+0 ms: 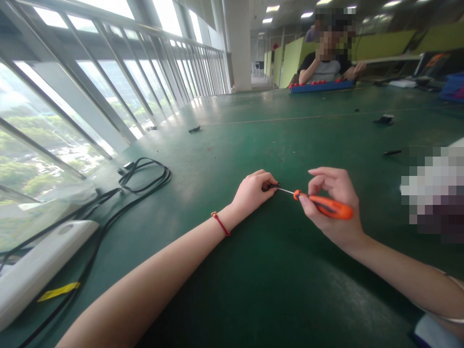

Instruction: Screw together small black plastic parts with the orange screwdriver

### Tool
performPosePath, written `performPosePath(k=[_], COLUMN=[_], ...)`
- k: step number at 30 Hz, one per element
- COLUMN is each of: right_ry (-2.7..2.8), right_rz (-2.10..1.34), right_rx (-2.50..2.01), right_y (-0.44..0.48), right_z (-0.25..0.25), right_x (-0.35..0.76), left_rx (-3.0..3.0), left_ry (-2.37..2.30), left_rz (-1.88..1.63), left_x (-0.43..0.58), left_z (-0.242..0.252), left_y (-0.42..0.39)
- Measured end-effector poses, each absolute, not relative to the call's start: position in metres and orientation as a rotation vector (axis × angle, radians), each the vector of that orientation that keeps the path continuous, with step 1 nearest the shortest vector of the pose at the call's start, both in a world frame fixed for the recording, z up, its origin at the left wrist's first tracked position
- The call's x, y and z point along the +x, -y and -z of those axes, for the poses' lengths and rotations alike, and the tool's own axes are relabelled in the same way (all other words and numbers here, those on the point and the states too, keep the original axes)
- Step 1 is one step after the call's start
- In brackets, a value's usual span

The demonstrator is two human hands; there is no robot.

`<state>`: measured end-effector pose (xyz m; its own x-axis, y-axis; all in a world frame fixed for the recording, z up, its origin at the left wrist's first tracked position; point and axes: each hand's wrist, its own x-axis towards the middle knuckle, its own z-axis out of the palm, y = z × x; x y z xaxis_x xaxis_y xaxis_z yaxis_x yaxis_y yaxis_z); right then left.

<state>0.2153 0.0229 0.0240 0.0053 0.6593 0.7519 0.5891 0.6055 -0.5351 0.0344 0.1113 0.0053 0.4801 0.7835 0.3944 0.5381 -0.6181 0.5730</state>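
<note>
My left hand [255, 189] is closed on a small black part [270, 186], which it holds low over the green table; the fingers hide much of the part, so its kind is unclear. A screwdriver [329, 207] with an orange and black handle lies in my right hand [339, 193]. Its thin metal shaft points left, and the tip meets the black part or ends right beside it. The thumb and curled fingers of my right hand grip the handle near its front collar.
Black cables [145, 176] and a white power strip [47, 266] lie on the left of the green table [232, 145]. Small black pieces [384, 119] are scattered farther off. Across the table a person [326, 67] sits behind a blue tray [322, 87] with red items.
</note>
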Motion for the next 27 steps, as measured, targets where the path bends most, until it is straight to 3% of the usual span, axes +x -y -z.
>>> performPosePath(k=[27], right_ry=[1.68], right_rz=[0.011], right_rx=[-1.005], right_y=[-0.0213], right_z=[-0.0241], right_x=[0.2136], left_rx=[2.36], left_ry=[-1.113], left_rz=[-0.899], left_x=[0.0346], left_z=[-0.0049], left_y=[-0.1117])
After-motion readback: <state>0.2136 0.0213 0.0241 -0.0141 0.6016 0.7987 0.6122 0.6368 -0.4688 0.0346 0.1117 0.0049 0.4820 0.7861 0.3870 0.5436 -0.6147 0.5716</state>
